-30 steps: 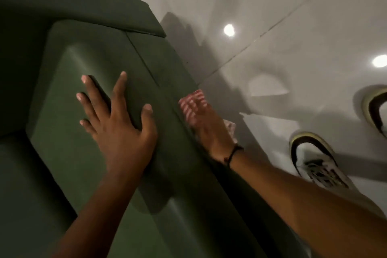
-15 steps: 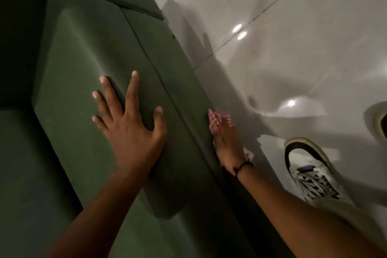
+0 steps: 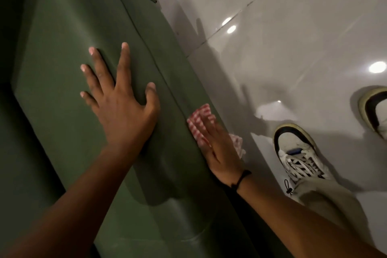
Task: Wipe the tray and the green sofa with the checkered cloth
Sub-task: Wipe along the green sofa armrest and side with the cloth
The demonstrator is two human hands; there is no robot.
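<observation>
On the sofa's outer side, cloth pressed flat.
Checkered cloth (image 3: 200, 123) sits against the green sofa (image 3: 69, 69) under the right hand (image 3: 219, 148), fingers extended over it; left hand (image 3: 123, 102) lies spread, holding nothing, on the cushion; sneaker (image 3: 297, 153) on glossy floor (image 3: 293, 27).

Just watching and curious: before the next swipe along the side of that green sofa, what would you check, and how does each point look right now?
1. Checkered cloth under the right hand: ok, palm flat on it.
2. Cloth pressed against the green sofa: ok, on its outer side.
3. Left hand bracing: ok, spread flat on the armrest top.
4. Loose cloth end clear of the floor: cannot tell.
5. Shoe clear of the wiping path: ok, beside it on the tiles.
6. Tray wiped: cannot tell, not in view.
</observation>
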